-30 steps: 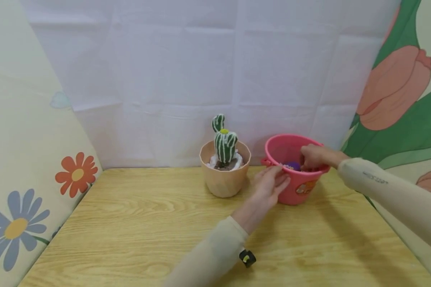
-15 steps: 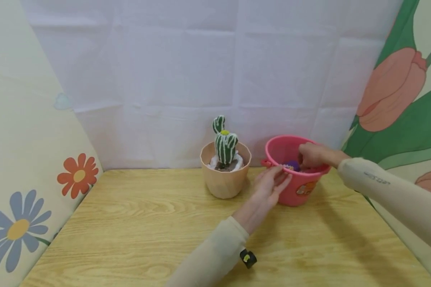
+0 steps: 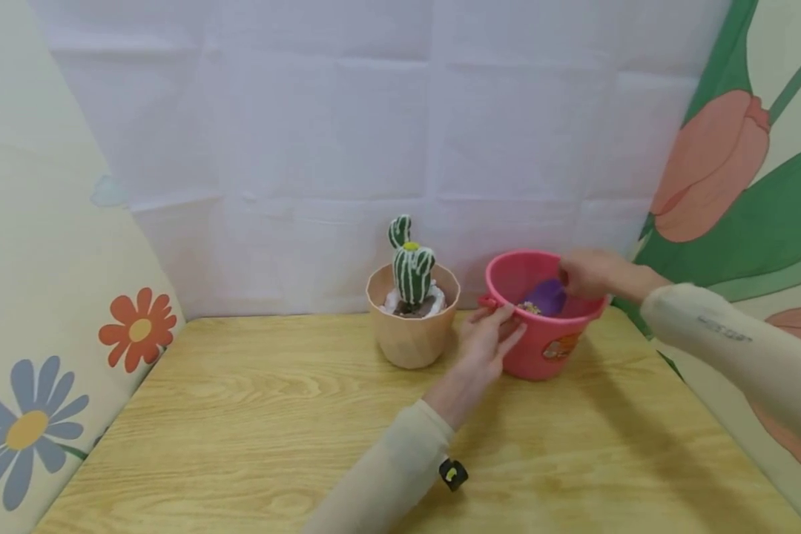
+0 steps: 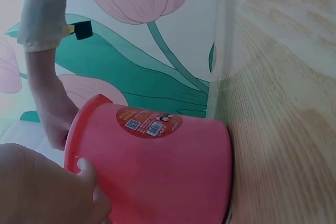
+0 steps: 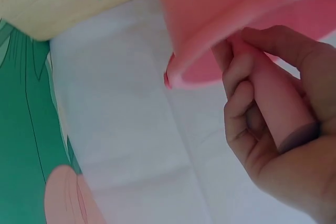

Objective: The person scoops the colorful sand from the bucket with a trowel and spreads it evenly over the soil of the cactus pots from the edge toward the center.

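Centre-right of the frame, left hand (image 3: 483, 343) braces the pink bucket (image 3: 547, 348) with relaxed fingers — right hand (image 3: 584, 273) curls round a purple-tipped pink tool (image 5: 278, 106) at the rim — lifting it clear looks next, bucket held steady.

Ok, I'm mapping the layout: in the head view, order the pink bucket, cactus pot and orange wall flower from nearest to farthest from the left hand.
1. Pink bucket, touching the left hand, to its right.
2. Cactus pot, just left.
3. Orange wall flower, far left.
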The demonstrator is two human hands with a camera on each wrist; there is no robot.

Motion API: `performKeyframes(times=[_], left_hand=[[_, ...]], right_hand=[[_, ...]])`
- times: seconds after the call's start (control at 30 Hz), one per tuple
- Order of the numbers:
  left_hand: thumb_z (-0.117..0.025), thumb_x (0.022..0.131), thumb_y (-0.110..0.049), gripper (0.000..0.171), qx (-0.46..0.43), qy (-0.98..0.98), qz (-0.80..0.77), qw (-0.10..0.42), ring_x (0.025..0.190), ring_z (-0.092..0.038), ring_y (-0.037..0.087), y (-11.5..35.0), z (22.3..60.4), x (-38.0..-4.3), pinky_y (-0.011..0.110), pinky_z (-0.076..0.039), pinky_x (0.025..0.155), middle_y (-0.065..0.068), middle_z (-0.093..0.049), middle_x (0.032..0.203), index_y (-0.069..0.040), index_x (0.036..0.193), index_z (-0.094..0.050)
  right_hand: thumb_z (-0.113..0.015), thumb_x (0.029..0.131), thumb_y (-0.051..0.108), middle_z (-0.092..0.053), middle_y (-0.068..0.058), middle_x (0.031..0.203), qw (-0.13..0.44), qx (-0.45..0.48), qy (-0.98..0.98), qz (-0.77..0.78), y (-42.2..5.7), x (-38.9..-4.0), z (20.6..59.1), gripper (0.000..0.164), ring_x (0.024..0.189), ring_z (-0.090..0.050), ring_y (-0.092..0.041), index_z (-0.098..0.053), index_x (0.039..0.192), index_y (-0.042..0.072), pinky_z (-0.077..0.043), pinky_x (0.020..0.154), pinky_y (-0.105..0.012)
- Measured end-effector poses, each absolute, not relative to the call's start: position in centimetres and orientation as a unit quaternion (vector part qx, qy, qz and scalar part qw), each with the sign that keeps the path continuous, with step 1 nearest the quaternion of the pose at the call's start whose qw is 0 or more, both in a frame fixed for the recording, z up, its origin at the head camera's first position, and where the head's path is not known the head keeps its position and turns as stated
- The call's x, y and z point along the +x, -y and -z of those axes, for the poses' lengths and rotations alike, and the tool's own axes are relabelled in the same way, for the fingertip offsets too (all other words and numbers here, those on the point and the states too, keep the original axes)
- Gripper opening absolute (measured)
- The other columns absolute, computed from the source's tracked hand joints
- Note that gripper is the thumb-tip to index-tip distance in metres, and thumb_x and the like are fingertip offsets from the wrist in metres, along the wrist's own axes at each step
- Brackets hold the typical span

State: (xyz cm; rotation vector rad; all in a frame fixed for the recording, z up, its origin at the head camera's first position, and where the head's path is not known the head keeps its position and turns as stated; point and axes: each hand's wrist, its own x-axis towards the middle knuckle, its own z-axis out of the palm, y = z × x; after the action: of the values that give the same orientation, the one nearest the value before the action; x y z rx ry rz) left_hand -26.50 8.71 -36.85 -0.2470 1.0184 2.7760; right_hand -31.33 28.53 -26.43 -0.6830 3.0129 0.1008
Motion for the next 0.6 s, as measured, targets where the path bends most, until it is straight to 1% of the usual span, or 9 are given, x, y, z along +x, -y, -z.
performKeyframes(times=[0.07, 0.13, 0.2, 0.27, 0.37, 0.5, 0.6], left_hand=[[-0.076, 0.087, 0.006, 0.041, -0.08, -0.363, -0.926, 0.067, 0.079, -0.072, 0.024, -8.7, 36.9, -26.5, 0.042, -0.062, 0.076, 0.021, -0.07, 0.104, 0.001, 0.116, -0.048], [-0.077, 0.085, 0.007, 0.048, -0.068, -0.388, -0.918, 0.044, 0.08, -0.072, 0.025, -8.7, 36.9, -26.6, 0.043, -0.063, 0.073, 0.018, -0.067, 0.105, -0.001, 0.12, -0.045], [-0.077, 0.085, 0.007, 0.051, -0.052, -0.416, -0.907, 0.027, 0.082, -0.071, 0.025, -8.5, 37.0, -26.7, 0.044, -0.063, 0.071, 0.014, -0.062, 0.106, -0.003, 0.124, -0.047], [-0.076, 0.086, 0.008, 0.052, -0.036, -0.435, -0.899, 0.023, 0.085, -0.071, 0.025, -8.4, 37.0, -26.9, 0.044, -0.063, 0.072, 0.013, -0.056, 0.108, -0.006, 0.129, -0.05], [-0.074, 0.088, 0.009, 0.052, -0.021, -0.446, -0.894, 0.03, 0.088, -0.07, 0.025, -8.3, 37.0, -27.2, 0.043, -0.063, 0.073, 0.014, -0.053, 0.109, -0.007, 0.133, -0.054], [-0.072, 0.087, 0.011, 0.051, -0.022, -0.424, -0.904, 0.051, 0.091, -0.07, 0.027, -8.3, 36.7, -27.4, 0.043, -0.063, 0.075, 0.014, -0.053, 0.108, -0.002, 0.133, -0.054], [-0.07, 0.087, 0.013, 0.054, -0.027, -0.399, -0.913, 0.074, 0.097, -0.069, 0.032, -8.2, 36.6, -27.4, 0.043, -0.062, 0.077, 0.016, -0.055, 0.112, 0.0, 0.136, -0.052]], right_hand=[[-0.069, 0.085, 0.005, -0.065, -0.006, 0.082, 0.014, -0.205, -0.978, -0.041, -28.6, -31.2, 26.0, 0.005, 0.074, -0.062, -0.024, -0.069, 0.089, 0.003, -0.057, 0.064, -0.042], [-0.066, 0.086, 0.003, -0.065, -0.006, 0.081, 0.002, -0.198, -0.979, -0.048, -28.7, -31.2, 25.9, 0.004, 0.072, -0.061, -0.024, -0.069, 0.088, 0.004, -0.055, 0.061, -0.042], [-0.063, 0.087, 0.002, -0.062, -0.005, 0.079, -0.007, -0.191, -0.98, -0.059, -28.7, -31.2, 25.8, 0.007, 0.07, -0.058, -0.023, -0.068, 0.085, 0.007, -0.053, 0.058, -0.04], [-0.061, 0.088, 0.002, -0.06, -0.004, 0.076, -0.018, -0.193, -0.979, -0.07, -28.8, -31.3, 25.9, 0.011, 0.068, -0.056, -0.023, -0.065, 0.082, 0.009, -0.051, 0.055, -0.04], [-0.062, 0.089, 0.003, -0.058, -0.004, 0.075, -0.045, -0.204, -0.974, -0.088, -29.2, -31.2, 26.3, 0.013, 0.068, -0.056, -0.024, -0.062, 0.079, 0.011, -0.051, 0.055, -0.043], [-0.066, 0.087, 0.003, -0.058, -0.005, 0.076, -0.073, -0.226, -0.966, -0.104, -29.8, -30.9, 26.9, 0.011, 0.07, -0.058, -0.027, -0.061, 0.079, 0.009, -0.053, 0.056, -0.047], [-0.069, 0.086, 0.005, -0.056, -0.004, 0.073, -0.068, -0.225, -0.966, -0.105, -30.1, -30.9, 27.3, 0.016, 0.066, -0.055, -0.024, -0.059, 0.075, 0.011, -0.051, 0.053, -0.043]])
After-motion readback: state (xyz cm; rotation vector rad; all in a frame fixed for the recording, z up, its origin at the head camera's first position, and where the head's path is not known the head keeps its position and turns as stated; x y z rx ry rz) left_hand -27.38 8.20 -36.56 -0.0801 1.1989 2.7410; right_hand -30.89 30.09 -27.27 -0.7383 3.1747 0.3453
